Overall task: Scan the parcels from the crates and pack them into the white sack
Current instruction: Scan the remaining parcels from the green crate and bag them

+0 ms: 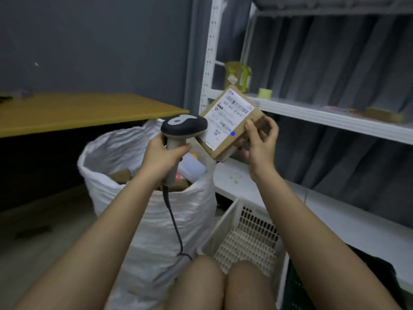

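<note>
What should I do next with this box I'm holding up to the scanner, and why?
Probably tilt the scanner in your left hand up slightly. Its blue dot sits low on the label, below the barcode, on the box your right hand holds.

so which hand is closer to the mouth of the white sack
Left. The left hand, gripping the scanner, hangs right above the white sack's open mouth. The right hand, holding the parcel, is up and off to the sack's right.
</note>
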`<action>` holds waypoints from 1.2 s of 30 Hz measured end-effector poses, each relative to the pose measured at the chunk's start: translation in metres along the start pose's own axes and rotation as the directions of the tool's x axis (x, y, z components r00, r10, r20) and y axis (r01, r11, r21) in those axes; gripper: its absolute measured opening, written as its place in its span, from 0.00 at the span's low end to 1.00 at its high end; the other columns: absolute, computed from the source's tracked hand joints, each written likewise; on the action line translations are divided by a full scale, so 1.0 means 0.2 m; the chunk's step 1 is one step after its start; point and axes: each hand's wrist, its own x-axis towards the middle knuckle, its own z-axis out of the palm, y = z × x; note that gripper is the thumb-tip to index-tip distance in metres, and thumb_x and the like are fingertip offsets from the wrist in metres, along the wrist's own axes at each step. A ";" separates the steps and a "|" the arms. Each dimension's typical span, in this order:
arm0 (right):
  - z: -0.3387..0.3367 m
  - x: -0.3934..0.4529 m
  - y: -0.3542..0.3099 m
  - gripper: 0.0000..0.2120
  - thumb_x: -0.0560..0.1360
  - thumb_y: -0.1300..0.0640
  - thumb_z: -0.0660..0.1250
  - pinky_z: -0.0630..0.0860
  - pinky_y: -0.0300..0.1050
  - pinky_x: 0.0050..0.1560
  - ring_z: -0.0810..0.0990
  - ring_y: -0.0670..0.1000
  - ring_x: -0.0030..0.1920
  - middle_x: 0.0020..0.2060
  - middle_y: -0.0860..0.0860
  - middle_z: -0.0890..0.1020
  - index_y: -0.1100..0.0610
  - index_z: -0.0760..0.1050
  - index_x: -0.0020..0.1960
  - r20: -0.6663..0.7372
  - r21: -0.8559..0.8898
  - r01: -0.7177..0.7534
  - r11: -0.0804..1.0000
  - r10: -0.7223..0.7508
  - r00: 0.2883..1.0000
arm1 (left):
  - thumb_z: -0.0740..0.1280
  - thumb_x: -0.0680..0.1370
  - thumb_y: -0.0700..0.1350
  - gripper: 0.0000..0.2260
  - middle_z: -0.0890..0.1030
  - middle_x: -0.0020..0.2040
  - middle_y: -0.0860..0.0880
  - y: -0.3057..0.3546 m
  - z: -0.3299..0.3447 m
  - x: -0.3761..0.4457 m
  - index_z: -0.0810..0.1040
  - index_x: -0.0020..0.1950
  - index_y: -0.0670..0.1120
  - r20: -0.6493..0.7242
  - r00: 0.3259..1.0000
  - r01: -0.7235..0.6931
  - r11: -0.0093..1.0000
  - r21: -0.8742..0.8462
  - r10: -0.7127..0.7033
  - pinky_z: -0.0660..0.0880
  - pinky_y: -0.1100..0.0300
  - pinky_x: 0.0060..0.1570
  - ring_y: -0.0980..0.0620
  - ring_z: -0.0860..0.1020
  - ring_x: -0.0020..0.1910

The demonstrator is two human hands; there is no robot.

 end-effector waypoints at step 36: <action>0.23 0.21 0.68 0.18 0.81 0.53 0.62 0.73 0.51 0.50 0.78 0.64 0.57 0.56 0.63 0.79 0.64 0.71 0.65 -0.020 -0.942 -0.121 0.312 0.311 0.950 | 0.72 0.70 0.36 0.27 0.76 0.58 0.50 -0.63 -0.59 0.37 0.70 0.67 0.48 -0.494 0.809 0.284 0.948 -0.143 -0.317 0.70 0.56 0.53 0.52 0.74 0.54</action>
